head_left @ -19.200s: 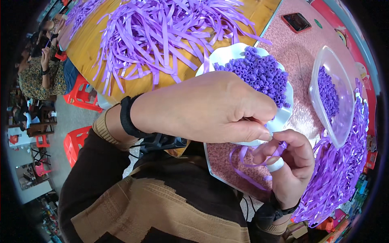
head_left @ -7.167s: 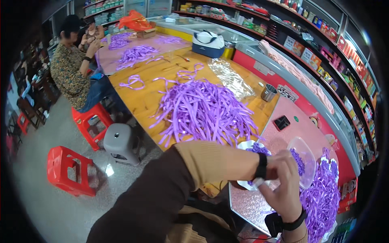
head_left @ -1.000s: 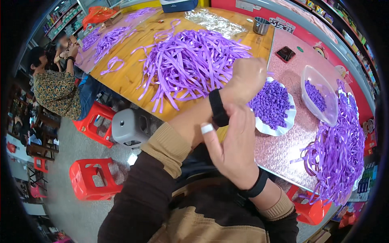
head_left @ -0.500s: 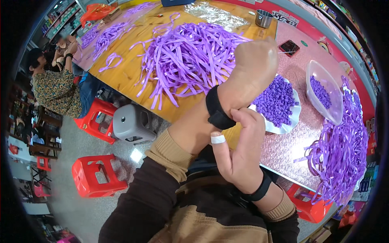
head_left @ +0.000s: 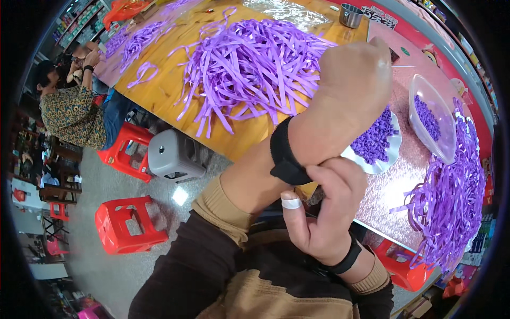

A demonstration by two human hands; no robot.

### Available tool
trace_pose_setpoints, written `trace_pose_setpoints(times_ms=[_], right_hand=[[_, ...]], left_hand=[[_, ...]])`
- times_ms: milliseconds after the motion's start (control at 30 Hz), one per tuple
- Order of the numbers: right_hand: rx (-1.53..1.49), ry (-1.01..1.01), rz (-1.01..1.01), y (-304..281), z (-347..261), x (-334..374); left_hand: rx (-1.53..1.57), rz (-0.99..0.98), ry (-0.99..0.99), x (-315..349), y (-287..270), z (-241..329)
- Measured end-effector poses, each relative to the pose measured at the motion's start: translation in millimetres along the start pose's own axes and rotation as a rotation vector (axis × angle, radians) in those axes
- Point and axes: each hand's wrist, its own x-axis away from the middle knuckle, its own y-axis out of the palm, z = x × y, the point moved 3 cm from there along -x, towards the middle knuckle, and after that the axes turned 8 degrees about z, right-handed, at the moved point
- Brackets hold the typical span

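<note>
My left forearm reaches up across the middle, and its hand [head_left: 355, 74] is a closed fist seen from the back. A thin pale rod [head_left: 404, 66] sticks out to the right of that fist; its gripped end is hidden. A black wristband [head_left: 284, 151] wraps my left wrist. My right hand [head_left: 334, 212] is beside this band, its curled fingertips touching the band's edge. The right thumb, with white tape round it, stands apart below. Behind my left hand lies a pile of purple ribbon loops [head_left: 249, 69]. A white dish [head_left: 393, 154] of small purple tube-like pieces [head_left: 374, 141] is partly covered.
A clear plastic tub [head_left: 433, 125] with purple pieces and another ribbon heap [head_left: 451, 202] lie at right. A metal cup [head_left: 351, 16] and clear plastic wrap [head_left: 287, 13] are at the back. Red stools [head_left: 125, 223], a grey stool [head_left: 172, 154] and a seated person [head_left: 71, 111] are at left.
Both my hands have shifted a little to the right together. The rod has moved along with my left fist, and the phone behind it is now mostly covered.
</note>
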Motion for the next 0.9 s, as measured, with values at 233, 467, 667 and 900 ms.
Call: trace_pose_setpoints(times_ms=[233, 467, 667, 900], right_hand=[[0.144, -0.029, 0.068, -5.3, -8.6, 1.4], [0.013, -0.037, -0.067, -8.7, -1.0, -2.1], [0.105, 0.002, -0.049, -8.3, -2.3, 1.5], [0.052, -0.022, -0.018, -7.1, -2.2, -1.4]], left_hand=[[0.105, 0.106, 0.026, -8.2, -12.2, 7.5], [0.126, 0.002, -0.044, -2.5, -7.4, 8.2], [0.145, -0.003, -0.074, -2.5, -1.0, -1.5], [0.059, -0.204, -0.239, -1.6, -0.9, -4.5]])
